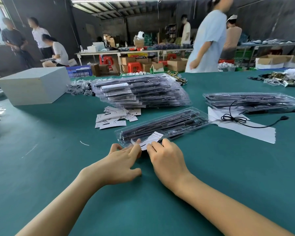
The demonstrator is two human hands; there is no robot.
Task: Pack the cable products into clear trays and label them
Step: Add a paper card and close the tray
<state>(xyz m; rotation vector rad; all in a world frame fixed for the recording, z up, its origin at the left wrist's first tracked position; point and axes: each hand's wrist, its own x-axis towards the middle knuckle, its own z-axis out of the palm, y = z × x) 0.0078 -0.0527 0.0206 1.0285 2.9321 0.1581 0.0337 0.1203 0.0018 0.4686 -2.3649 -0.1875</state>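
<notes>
Both hands at clear tray (162, 126) mid-table; left hand (121, 160) fingers spread, pressing tray's near end; right hand (167, 159) pinching white label (151, 140) there.

Two bare forearms were seen, with the left hand (121, 160) and right hand (167, 157) uncovered; no sleeves, rings or watch were worn.

Open green surface (41, 159) lies left and near. Ahead, loose labels (115, 117) and a tall tray stack (140, 92) block passage. Right, a loose cable (242, 119) on white paper (255, 132) obstructs; the far clutter is apparently bagged parts.
</notes>
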